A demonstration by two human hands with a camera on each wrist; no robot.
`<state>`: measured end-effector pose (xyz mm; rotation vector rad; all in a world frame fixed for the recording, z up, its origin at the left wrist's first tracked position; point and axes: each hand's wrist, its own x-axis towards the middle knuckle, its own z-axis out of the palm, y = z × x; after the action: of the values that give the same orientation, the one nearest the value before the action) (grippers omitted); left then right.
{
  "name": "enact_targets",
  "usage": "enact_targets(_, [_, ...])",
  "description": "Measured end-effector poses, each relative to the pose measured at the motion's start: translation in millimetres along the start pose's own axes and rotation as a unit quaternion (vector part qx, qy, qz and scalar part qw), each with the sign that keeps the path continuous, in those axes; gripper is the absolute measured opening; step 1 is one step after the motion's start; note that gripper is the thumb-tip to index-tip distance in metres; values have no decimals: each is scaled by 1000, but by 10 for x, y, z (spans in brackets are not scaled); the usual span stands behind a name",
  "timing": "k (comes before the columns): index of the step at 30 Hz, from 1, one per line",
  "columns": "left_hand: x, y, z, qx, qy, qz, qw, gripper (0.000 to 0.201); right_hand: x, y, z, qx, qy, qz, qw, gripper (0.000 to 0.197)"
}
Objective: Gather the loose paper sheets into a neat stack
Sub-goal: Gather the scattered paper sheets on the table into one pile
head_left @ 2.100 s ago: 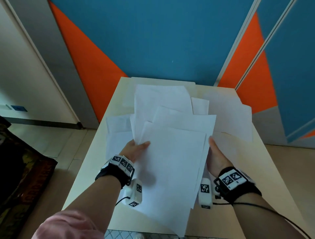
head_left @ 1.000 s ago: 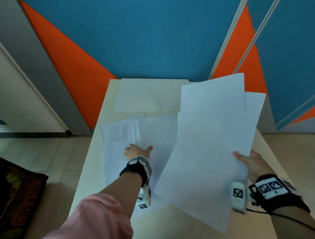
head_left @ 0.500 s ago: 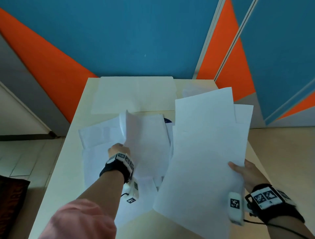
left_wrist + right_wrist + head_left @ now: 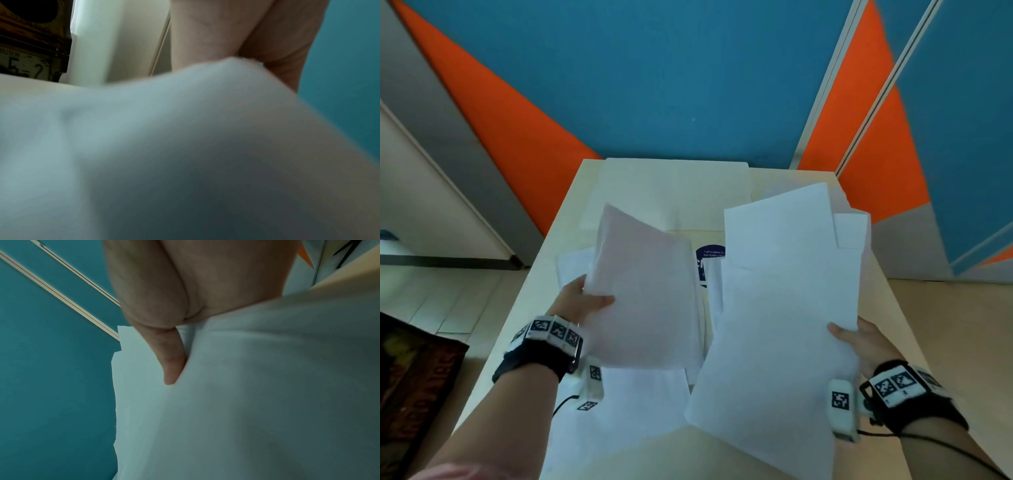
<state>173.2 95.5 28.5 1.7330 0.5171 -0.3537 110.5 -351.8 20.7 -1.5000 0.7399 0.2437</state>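
Midway through gathering: lifting one sheet to join the held bundle.

Pinching a single sheet [image 4: 643,294] at its near-left edge in the left hand [image 4: 578,301], thumb on top; gripping a fanned, uneven bundle [image 4: 784,308] in the right hand [image 4: 866,342], both raised over the bench [image 4: 558,240]. More loose sheets [image 4: 619,411] lying below. Probably next: sliding the single sheet onto the bundle, then collecting the rest and squaring edges.

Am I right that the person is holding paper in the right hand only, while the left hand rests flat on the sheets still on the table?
Not quite: the left hand is also lifting a sheet off the table, as the head view shows. The right hand does hold its bundle of sheets.
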Motion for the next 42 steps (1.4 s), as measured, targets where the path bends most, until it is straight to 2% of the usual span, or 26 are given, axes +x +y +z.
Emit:
enact_targets(3, [-154,146,-66,-62,-12,39,997,43,-10,-43,75,-3,-16,1,1000,27])
enact_targets(6, [-239,248,-127,-121,-40,61,990,49,-34,-47,141,-9,-19,-1,1000,29])
enact_targets(8, [-245,273,-118,-148,-55,52,986,54,-73,-49,198,-12,-22,-4,1000,29])
enact_targets(12, [-298,239,153,-133,-99,31,986,40,-199,-58,336,18,-38,-5,999,23])
enact_targets(14, [-308,162,361,-109,-133,15,985,48,-259,-67,408,43,-59,-3,997,22])
enact_targets(16, [-301,68,590,-87,-142,0,986,46,-320,-68,472,54,-78,-12,995,29])
enact_targets(19, [-282,-73,890,-46,-122,-31,991,60,-381,-43,558,36,-100,-21,994,66])
enact_targets(20, [-296,-103,967,-44,-117,-39,991,67,-420,-40,598,37,-107,-22,993,63])
enact_targets(22, [-332,-135,1094,-51,-125,-39,990,86,-463,-40,650,70,-99,-14,992,35])
enact_targets(23, [-352,-136,1140,-57,-133,-29,989,91,-473,-38,649,97,-85,4,992,28])
enact_targets(24, [-354,-155,1177,-57,-139,-16,989,89,-467,-29,645,118,-73,20,990,32])
enact_targets(26, [-374,-179,1205,-60,-140,-3,988,78,-479,-6,641,117,-76,37,990,58])
enact_targets(28, [-394,-205,1203,-63,-129,1,990,71,-471,23,641,63,-88,4,994,79])
enact_targets(29, [-405,-214,1198,-60,-125,2,990,66,-472,31,652,39,-92,-15,995,75])
enact_targets(31, [-439,-211,1168,-54,-119,10,991,46,-502,22,669,-2,-90,-39,995,48])
enact_targets(33, [-419,-264,1068,-22,-88,21,996,30,-475,30,639,-12,-77,-49,996,37])
enact_targets(35, [-348,-372,850,101,34,22,994,36,-467,9,615,-6,-65,-66,996,35])
enact_targets(36, [-332,-433,708,173,109,-6,979,43,-467,-4,600,-1,-58,-70,996,39])
enact_targets(38, [-359,-561,439,252,219,-105,937,66,-434,-21,539,7,-60,-83,995,69])
enact_targets(40, [-403,-636,269,267,260,-186,909,90,-348,-6,483,8,-58,-99,993,98])
enact_targets(42, [-368,-664,217,264,272,-208,902,101,-291,11,461,18,-67,-104,992,108])
